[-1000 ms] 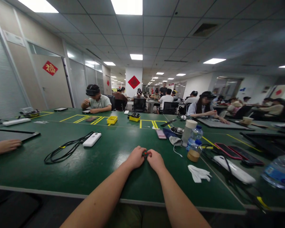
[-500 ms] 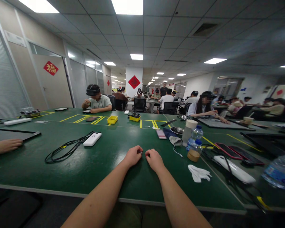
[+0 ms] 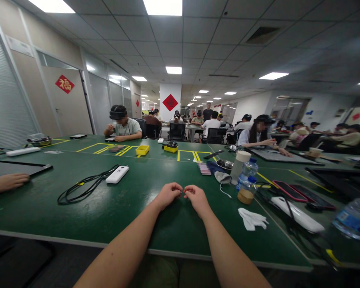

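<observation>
Both of my hands are together over the green table [image 3: 108,216], in front of me. My left hand [image 3: 169,195] is closed in a pinch, with a tiny thing at its fingertips too small to name. My right hand [image 3: 197,199] is pinched too, its fingertips almost touching those of the left. Whatever sits between the right fingers is hidden or too small to make out. Left of my hands lies a white power bank [image 3: 117,175] with a looped black cable [image 3: 78,191]. A crumpled white glove [image 3: 253,219] is to the right.
Water bottles [image 3: 247,172], a pale tumbler [image 3: 240,164] and a metal bowl [image 3: 225,164] stand to the right. Phones [image 3: 289,191] and a white device [image 3: 297,214] lie farther right. Yellow trays [image 3: 142,150] sit across the table. Another person's hand [image 3: 13,182] rests at left.
My hands have drawn closer together, and their fingertips now almost meet. The view has shifted slightly; the things on the table lie where they were.
</observation>
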The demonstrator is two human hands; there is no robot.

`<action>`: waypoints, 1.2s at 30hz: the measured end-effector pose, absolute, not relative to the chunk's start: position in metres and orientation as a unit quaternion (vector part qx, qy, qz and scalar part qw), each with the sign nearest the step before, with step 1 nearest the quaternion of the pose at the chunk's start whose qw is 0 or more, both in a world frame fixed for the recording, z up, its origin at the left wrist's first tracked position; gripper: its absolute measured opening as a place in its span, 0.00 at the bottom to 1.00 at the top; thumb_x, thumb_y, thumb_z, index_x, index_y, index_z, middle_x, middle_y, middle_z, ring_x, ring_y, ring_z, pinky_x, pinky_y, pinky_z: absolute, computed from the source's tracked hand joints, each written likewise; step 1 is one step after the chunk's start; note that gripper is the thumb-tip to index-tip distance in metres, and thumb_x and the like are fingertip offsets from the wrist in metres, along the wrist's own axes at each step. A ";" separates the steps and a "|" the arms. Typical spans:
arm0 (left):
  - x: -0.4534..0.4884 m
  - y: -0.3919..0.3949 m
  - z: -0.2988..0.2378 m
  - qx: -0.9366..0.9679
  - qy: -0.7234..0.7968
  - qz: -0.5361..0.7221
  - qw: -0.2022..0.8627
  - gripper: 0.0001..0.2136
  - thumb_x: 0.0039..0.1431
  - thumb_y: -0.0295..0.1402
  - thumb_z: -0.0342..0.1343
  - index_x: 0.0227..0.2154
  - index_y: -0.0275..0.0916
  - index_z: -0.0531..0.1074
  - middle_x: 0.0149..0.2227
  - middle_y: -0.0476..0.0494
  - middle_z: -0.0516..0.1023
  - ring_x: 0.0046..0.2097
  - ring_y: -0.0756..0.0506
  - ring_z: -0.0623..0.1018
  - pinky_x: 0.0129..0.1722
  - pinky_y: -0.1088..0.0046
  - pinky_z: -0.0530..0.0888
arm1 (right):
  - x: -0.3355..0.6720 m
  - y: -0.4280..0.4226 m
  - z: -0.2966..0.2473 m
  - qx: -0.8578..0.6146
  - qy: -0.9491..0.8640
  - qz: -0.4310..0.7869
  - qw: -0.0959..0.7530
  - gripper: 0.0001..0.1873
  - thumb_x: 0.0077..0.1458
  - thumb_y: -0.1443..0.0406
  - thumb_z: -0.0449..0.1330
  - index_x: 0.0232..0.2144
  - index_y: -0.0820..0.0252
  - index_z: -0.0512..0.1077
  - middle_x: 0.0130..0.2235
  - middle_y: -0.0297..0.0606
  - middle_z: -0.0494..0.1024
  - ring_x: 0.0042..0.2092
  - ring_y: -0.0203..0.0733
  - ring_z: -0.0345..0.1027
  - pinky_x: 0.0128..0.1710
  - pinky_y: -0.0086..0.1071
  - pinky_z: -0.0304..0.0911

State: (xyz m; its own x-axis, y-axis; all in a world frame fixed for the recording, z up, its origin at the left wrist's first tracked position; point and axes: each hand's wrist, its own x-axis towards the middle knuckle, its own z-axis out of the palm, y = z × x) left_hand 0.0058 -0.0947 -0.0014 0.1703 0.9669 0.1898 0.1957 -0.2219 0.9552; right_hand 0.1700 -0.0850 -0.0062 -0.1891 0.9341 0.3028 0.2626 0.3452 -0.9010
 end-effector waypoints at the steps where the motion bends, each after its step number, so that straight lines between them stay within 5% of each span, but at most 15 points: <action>1: 0.007 -0.095 -0.002 0.632 0.451 0.446 0.444 0.09 0.49 0.27 0.51 0.34 0.35 0.72 0.28 0.45 0.76 0.27 0.51 0.74 0.29 0.76 0.70 | 0.169 -0.085 -0.006 -0.428 -0.674 0.375 0.471 0.11 0.47 0.66 0.55 0.35 0.62 0.71 0.32 0.38 0.77 0.30 0.40 0.73 0.31 0.32 0.65; 13: 0.009 -0.094 -0.004 0.654 0.430 0.438 0.443 0.11 0.48 0.27 0.53 0.36 0.34 0.72 0.25 0.48 0.74 0.24 0.52 0.72 0.26 0.78 0.69 | 0.171 -0.080 -0.013 -0.386 -0.694 0.348 0.499 0.08 0.46 0.65 0.58 0.30 0.62 0.74 0.36 0.41 0.78 0.39 0.42 0.72 0.42 0.35 0.64; 20: 0.009 -0.089 -0.007 0.561 0.413 0.496 0.518 0.09 0.49 0.25 0.56 0.36 0.33 0.70 0.28 0.46 0.76 0.26 0.52 0.75 0.29 0.76 0.73 | 0.167 -0.084 -0.009 -0.396 -0.616 0.443 0.516 0.11 0.44 0.64 0.60 0.32 0.62 0.74 0.29 0.39 0.79 0.31 0.43 0.73 0.33 0.34 0.66; 27: 0.007 -0.091 -0.005 0.481 0.406 0.517 0.580 0.08 0.51 0.24 0.57 0.36 0.32 0.72 0.31 0.41 0.78 0.33 0.48 0.79 0.35 0.74 0.76 | 0.165 -0.084 -0.010 -0.398 -0.535 0.531 0.523 0.12 0.42 0.63 0.62 0.31 0.64 0.74 0.30 0.41 0.79 0.30 0.40 0.73 0.31 0.31 0.66; 36: 0.007 -0.091 -0.007 0.513 0.409 0.503 0.563 0.09 0.50 0.23 0.56 0.37 0.31 0.72 0.31 0.40 0.79 0.29 0.51 0.78 0.31 0.78 0.75 | 0.165 -0.084 -0.011 -0.395 -0.543 0.539 0.508 0.10 0.42 0.66 0.62 0.30 0.65 0.75 0.28 0.41 0.79 0.31 0.39 0.73 0.32 0.30 0.66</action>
